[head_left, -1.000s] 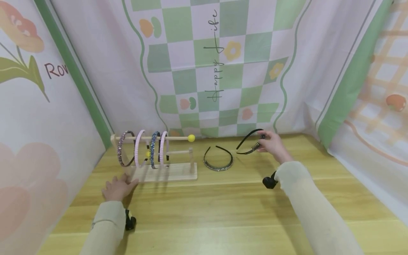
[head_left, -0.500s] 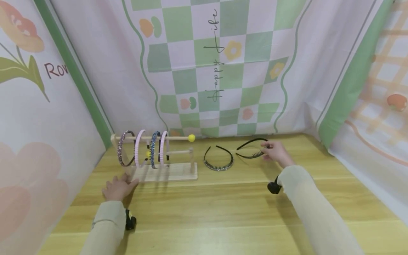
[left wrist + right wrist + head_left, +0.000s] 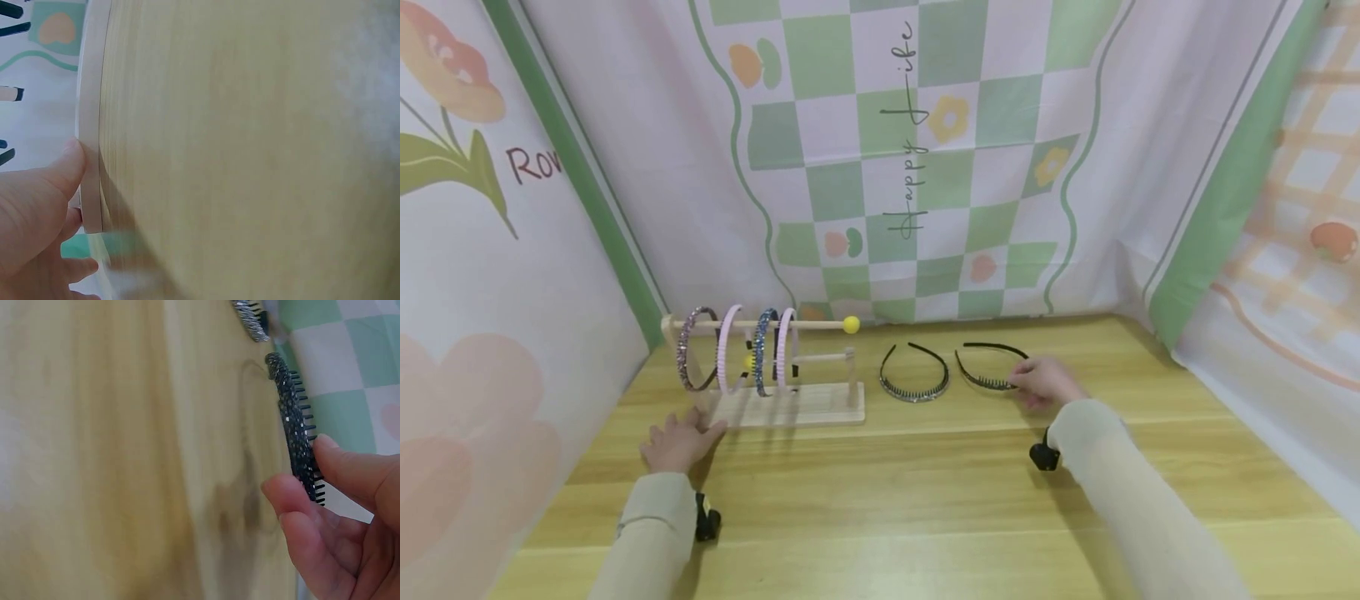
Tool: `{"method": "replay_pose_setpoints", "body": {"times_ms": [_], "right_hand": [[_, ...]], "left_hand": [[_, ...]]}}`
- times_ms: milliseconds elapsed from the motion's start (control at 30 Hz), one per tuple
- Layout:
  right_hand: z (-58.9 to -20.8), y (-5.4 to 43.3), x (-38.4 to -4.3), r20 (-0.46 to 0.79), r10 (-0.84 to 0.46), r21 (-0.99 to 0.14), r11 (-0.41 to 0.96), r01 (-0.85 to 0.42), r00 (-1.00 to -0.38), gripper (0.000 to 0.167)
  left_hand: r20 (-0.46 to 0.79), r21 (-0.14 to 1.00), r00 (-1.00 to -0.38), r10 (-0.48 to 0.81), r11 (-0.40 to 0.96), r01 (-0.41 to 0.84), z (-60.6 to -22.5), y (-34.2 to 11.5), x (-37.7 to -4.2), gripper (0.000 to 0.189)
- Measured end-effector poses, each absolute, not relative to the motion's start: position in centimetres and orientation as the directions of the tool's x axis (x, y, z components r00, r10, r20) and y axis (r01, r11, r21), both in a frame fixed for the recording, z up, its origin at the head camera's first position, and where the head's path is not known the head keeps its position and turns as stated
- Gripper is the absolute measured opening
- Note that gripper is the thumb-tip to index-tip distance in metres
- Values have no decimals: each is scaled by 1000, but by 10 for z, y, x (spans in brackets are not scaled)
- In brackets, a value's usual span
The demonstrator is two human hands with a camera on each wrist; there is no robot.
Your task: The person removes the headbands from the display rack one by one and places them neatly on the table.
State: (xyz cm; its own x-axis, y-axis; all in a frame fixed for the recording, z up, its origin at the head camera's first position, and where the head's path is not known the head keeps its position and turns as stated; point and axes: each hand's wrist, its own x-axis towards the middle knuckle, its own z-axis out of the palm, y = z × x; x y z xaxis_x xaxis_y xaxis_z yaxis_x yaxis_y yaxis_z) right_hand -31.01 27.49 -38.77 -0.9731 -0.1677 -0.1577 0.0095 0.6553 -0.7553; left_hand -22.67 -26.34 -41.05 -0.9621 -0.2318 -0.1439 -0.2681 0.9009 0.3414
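Note:
A wooden headband stand (image 3: 790, 406) on the left of the table carries glittery and pink headbands on its upper rod. My left hand (image 3: 676, 442) rests at the stand's left end, thumb and a fingertip touching the base (image 3: 91, 125), the other fingers spread. My right hand (image 3: 1047, 383) pinches a black toothed headband (image 3: 985, 382) between thumb and fingers; in the right wrist view small sparkling stones cover the band (image 3: 292, 422). It is low over the table; whether it touches is unclear. Left of it lies another black toothed headband (image 3: 914, 397) with a sparkling front.
The upper rod ends in a yellow ball (image 3: 851, 325) on the right. A lower rod (image 3: 820, 358) runs beneath it from a short post. Patterned cloth (image 3: 887, 208) hangs behind the wood-grain table (image 3: 880, 500) and on both sides.
My right hand has come down and toward me with the black headband, which has turned from tilted to nearly flat. My left hand and the stand stay where they were.

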Motion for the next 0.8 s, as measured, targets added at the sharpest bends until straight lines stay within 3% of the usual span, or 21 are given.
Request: {"method": "replay_pose_setpoints", "body": {"times_ms": [333,800], "right_hand": [[-401,258,-309,-244,-116,-822,552,142,-963,29],[-406,244,-313,-245,-111,-793,595,133,-963,25]], "left_hand": [[-144,337,-961,-235,902,-271,-411,-264,-228,81],[-157,351,-961,-229,896,-272,-409,-263,-227,81]]}}
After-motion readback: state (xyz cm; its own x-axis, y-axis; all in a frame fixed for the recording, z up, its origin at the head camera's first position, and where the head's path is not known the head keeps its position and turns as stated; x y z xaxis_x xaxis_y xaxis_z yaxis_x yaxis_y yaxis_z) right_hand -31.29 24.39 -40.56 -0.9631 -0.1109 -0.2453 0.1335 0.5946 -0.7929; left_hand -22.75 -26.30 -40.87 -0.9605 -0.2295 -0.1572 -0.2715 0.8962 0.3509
